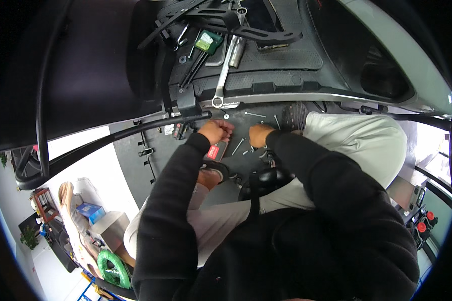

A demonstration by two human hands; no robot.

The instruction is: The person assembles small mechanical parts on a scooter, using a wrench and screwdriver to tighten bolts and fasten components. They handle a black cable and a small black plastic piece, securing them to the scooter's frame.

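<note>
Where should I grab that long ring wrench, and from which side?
Probably grip the ring wrench by its near shank, coming from your side: that end lies bare at the sill, while the far part runs past a metal tube and a black bracket.

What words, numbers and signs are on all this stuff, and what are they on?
Red label on the small grey block near the left hand: pale lettering, too small to read surely.
Yellow-green label on the green plastic tool holder: too small to read.
Otherwise, I can't read any words.
</note>
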